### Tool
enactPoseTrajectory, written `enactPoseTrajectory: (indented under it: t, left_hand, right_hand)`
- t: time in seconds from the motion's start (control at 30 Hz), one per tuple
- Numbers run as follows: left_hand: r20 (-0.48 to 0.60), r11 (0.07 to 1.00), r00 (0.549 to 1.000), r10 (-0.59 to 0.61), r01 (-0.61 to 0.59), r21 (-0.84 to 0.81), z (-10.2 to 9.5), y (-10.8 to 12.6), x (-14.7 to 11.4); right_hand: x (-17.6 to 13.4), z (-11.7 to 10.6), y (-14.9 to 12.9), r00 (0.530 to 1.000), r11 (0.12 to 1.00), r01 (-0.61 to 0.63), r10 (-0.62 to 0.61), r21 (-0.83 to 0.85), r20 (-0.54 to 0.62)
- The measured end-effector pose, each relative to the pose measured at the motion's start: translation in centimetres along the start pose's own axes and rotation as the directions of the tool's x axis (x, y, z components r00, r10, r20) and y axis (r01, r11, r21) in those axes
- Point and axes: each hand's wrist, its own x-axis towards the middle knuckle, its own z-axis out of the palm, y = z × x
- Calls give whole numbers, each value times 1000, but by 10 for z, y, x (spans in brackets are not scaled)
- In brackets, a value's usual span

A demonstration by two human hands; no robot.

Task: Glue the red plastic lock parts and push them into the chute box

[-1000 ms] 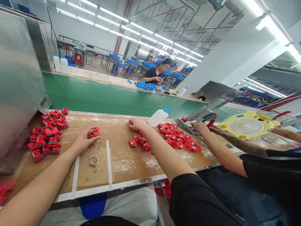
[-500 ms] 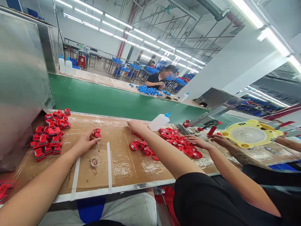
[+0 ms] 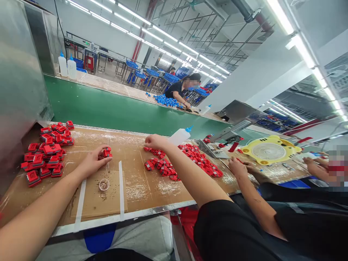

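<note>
My left hand (image 3: 95,160) is closed around a small red plastic part (image 3: 107,152) with grey and dark portions, gripped by thumb and fingers above the cardboard. Just below it stands a small clear round cup (image 3: 104,185) with brown specks scattered about. My right hand (image 3: 155,141) reaches across to the far side of a loose row of red parts (image 3: 154,152), its fingers curled down. Whatever is between those fingertips is hidden. Closer to me lies another cluster of red parts (image 3: 161,167).
Stacked red parts (image 3: 45,156) sit at the left beside a metal housing (image 3: 21,65). A white bottle (image 3: 179,137) with a blue tip stands past my right hand. A green conveyor belt (image 3: 108,107) runs behind. At right are a co-worker's hand (image 3: 237,167) and a yellow fan (image 3: 268,150).
The view has shifted slightly, so the table sits farther left. My right hand's fingers now show curled at the red parts. My left hand still holds its part. The neighbouring co-worker's hand has moved right.
</note>
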Motion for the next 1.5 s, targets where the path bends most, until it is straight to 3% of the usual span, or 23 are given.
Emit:
enactPoseTrajectory:
  t: [0.17,0.33,0.4,0.43,0.5,0.57,0.63,0.8,1.1,1.2,1.3,1.4,1.5]
  left_hand:
    - [1,999,1000,-12,11,30,0,0,2]
    - [18,999,999,-33,34,-38,0,0,3]
    - [23,998,999,-37,38,-45,0,1,2]
    - [24,999,999,-36,36,-40,0,2,2]
    - [32,999,999,-25,25,-27,-1,4,1]
    - [44,1000,999,-4,4,-21,-1,5,0]
    - [49,1000,999,16,-15,-20,-1,6,0]
    - [65,998,997,41,-44,47,-2,5,2]
    - [109,981,992,69,-88,173,-3,-3,4]
    - [130,995,991,35,-47,87,-4,-5,6]
    - [148,999,989,-2,10,-51,-6,-4,7]
    - [108,992,994,5,9,-127,-6,1,6]
    - [75,991,994,83,-74,-113,-3,8,4]
  right_hand:
    - [-13,24,-8,999,997,49,-48,63,-17]
    - [-26,21,-34,972,960,202,-172,194,-161]
    - [-32,20,-62,918,879,354,-262,318,-297]
    - [-35,21,-79,867,802,453,-295,390,-401]
    - [-38,26,-114,726,594,649,-297,475,-620]
    - [-39,34,-144,611,441,765,-272,468,-743]
    - [-37,40,-161,565,377,809,-285,452,-774]
    - [-35,50,-165,532,331,836,-292,438,-795]
    - [-34,73,-175,588,294,796,-175,529,-789]
    - [-35,71,-177,591,269,796,-148,543,-793]
    - [-37,62,-172,616,169,788,-182,593,-767]
    - [-39,56,-169,716,41,693,-149,720,-682]
    - [-37,55,-171,823,-94,547,-121,832,-555]
